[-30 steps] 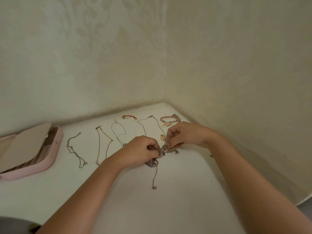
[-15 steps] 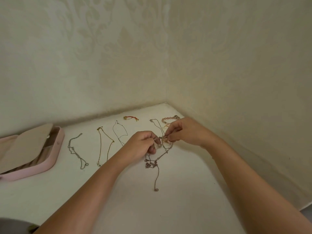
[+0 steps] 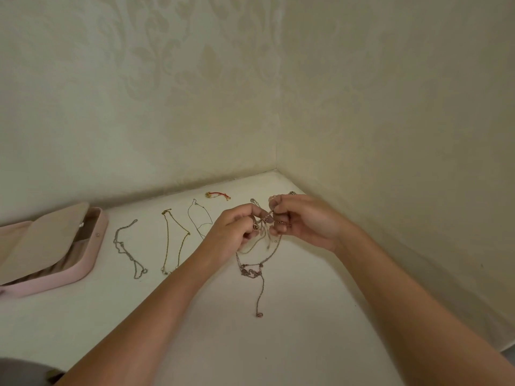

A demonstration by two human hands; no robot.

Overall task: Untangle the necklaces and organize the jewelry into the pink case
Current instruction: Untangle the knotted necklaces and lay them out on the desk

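The pink case (image 3: 96,243) sat open at the far left of the white table (image 3: 306,330), with its beige flap up. Next to it, three necklaces were laid out apart from each other: a silver chain (image 3: 128,249), a gold chain (image 3: 174,240) and a thin wire-like one (image 3: 199,218). A red cord bracelet (image 3: 218,195) lay further back. The left hand (image 3: 231,232) and right hand (image 3: 303,221) were close together, each pinching the top of the tangled necklaces (image 3: 252,271). It was rose-toned, knotted in a clump low down, and one strand trailed onto the table.
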